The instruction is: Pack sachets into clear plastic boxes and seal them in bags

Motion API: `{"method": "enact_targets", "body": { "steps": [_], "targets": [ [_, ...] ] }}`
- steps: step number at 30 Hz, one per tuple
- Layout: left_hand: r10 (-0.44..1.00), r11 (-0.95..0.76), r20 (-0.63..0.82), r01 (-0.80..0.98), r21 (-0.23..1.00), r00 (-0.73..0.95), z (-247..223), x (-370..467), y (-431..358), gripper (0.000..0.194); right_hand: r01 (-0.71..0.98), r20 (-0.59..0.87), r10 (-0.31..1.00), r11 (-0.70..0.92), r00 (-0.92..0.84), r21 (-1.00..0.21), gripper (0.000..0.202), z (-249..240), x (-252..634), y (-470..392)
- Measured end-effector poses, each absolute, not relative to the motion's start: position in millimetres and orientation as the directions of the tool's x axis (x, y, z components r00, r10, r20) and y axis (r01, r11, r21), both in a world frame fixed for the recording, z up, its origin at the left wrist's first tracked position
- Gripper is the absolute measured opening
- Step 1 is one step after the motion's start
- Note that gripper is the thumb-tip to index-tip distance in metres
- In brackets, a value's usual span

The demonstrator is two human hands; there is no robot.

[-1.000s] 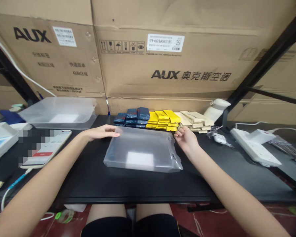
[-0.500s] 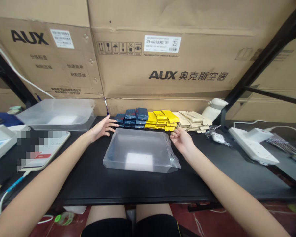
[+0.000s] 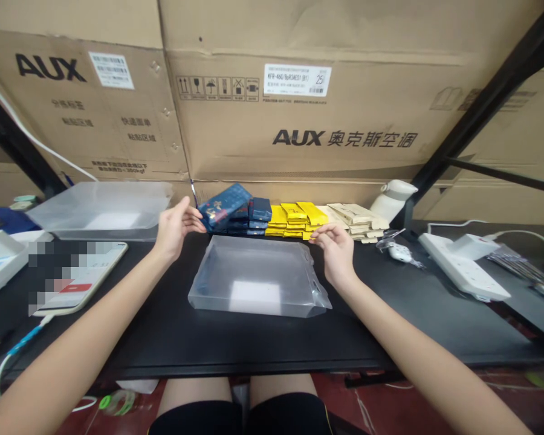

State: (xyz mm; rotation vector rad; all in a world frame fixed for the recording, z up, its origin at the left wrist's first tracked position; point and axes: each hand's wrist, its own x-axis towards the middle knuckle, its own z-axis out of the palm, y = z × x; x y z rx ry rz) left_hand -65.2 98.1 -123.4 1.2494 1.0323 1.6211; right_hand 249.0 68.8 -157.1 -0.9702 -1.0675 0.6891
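My left hand (image 3: 178, 228) is closed on the end of a dark blue packet (image 3: 226, 205), tilted up above a stack of similar blue packets (image 3: 259, 210). My right hand (image 3: 338, 251) is pinched at the front corner of a yellow packet (image 3: 307, 236), low in the yellow stack (image 3: 294, 211); a bit of yellow shows at its fingertips. Beige packets (image 3: 358, 216) are stacked right of the yellow ones, partly behind that hand. Between my forearms lies a clear plastic box (image 3: 258, 266) on the black table, with a white label on its front.
Another clear plastic box (image 3: 100, 205) stands at the back left, behind a phone (image 3: 84, 278) on a cable. Rightward are a white bottle (image 3: 392, 199), a small white case (image 3: 399, 252) and a power strip (image 3: 462, 269). Large cartons (image 3: 226, 133) rise behind the table (image 3: 254, 344).
My left hand, open beside the blue stack before, now holds a blue packet lifted and tilted. The right hand has shifted slightly, its fingertips now at the yellow packet's corner.
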Motion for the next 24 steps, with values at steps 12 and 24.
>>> {"method": "enact_targets", "body": {
  "steps": [12,24],
  "targets": [
    [0.814,-0.301,0.218,0.069,0.951,0.538,-120,-34,55,0.043,0.494,0.644,0.508,0.840,-0.572,-0.224,0.053,-141,241,41],
    [0.911,-0.340,0.248,0.259,0.904,0.330,-141,-59,96,0.043,0.265,0.594,0.802,0.561,0.060,-0.784,0.020,-146,242,51]
  ]
}}
